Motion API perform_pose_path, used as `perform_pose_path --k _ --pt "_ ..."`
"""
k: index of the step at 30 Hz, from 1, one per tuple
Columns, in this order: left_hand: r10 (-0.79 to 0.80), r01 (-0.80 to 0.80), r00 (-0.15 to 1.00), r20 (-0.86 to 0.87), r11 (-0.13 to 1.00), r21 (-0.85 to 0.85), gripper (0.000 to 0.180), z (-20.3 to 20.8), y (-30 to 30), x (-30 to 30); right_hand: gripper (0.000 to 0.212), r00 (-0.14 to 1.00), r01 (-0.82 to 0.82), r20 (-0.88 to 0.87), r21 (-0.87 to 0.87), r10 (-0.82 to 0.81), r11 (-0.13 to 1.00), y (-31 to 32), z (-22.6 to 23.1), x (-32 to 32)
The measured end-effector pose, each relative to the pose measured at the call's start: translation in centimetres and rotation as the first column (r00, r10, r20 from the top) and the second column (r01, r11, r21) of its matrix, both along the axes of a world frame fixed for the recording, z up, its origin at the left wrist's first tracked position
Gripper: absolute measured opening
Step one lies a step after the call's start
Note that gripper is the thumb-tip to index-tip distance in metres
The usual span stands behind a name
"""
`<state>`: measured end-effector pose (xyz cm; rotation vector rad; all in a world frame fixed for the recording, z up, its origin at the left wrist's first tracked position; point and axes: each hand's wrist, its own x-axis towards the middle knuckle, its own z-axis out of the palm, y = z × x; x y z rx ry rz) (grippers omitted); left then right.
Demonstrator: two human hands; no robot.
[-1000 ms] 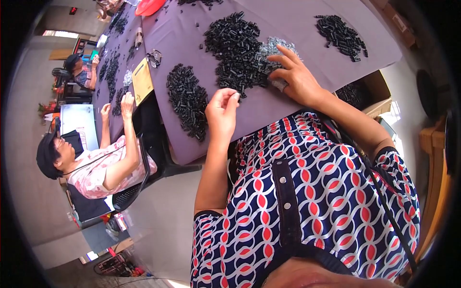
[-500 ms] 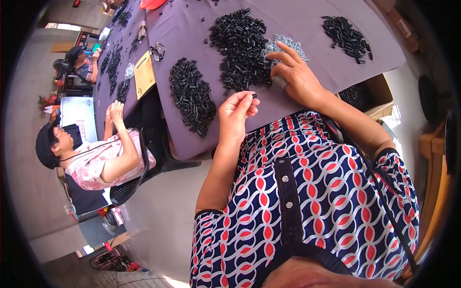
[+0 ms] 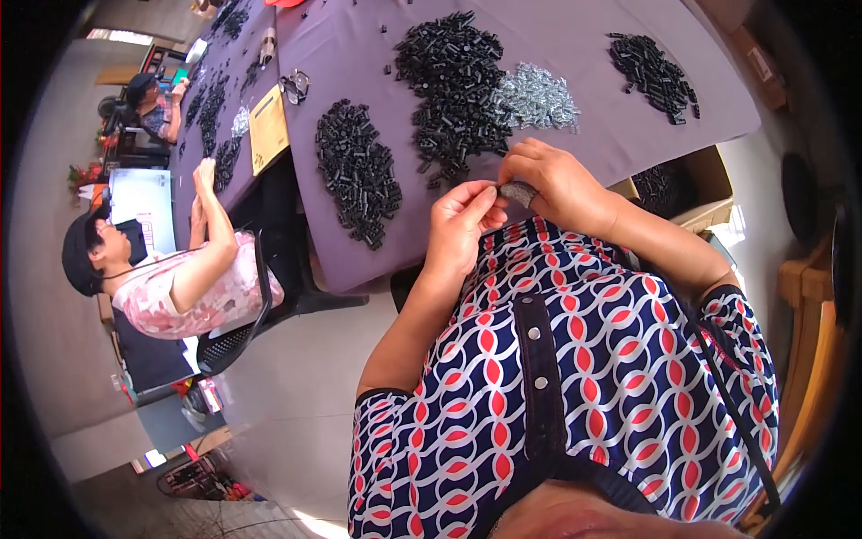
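My left hand (image 3: 460,230) is closed in a pinch just off the table's near edge, its fingertips against those of my right hand. Between them the small black cylindrical piece barely shows. My right hand (image 3: 567,190) is bent into a pinch too; whatever it may hold is hidden. A grey textured wrap (image 3: 518,191) shows at its fingers. Beyond the hands lies a large heap of small black cylinders (image 3: 453,85), touching a pile of clear, shiny small parts (image 3: 539,97). Another black heap (image 3: 356,175) lies to the left, and a smaller one (image 3: 654,76) far right.
A purple-grey cloth covers the table (image 3: 575,36). An open cardboard box (image 3: 705,189) with black pieces stands at its right edge. Eyeglasses (image 3: 294,87) and a yellow envelope (image 3: 268,130) lie left. A co-worker (image 3: 180,269) sits at left, another person (image 3: 154,106) farther back.
My right hand has come from the clear parts toward me and met my left fingertips, its fingers closing. My left hand has shifted slightly right and nearer. The close co-worker's arms have moved.
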<state>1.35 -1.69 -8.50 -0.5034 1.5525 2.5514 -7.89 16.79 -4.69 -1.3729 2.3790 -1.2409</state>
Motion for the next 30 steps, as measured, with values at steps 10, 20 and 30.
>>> perform_pose_path --k 10,20,30 --pt "-0.233 0.233 0.973 -0.002 0.972 0.041 0.019 1.5 -0.3 1.5 0.023 0.440 -0.137 0.802 -0.384 0.403 0.913 0.6 -1.9 -1.0" --pt "-0.269 0.268 0.963 0.007 0.957 -0.112 0.021 2.8 -0.9 2.8 0.018 0.433 -0.181 0.820 -0.328 0.374 0.927 -0.2 -1.3 -0.7" --pt "0.101 -0.105 0.993 -0.055 0.992 -0.071 0.025 1.9 -3.3 2.4 0.034 0.963 -0.196 -0.194 -0.029 0.187 0.980 -6.0 -0.1 -2.4"
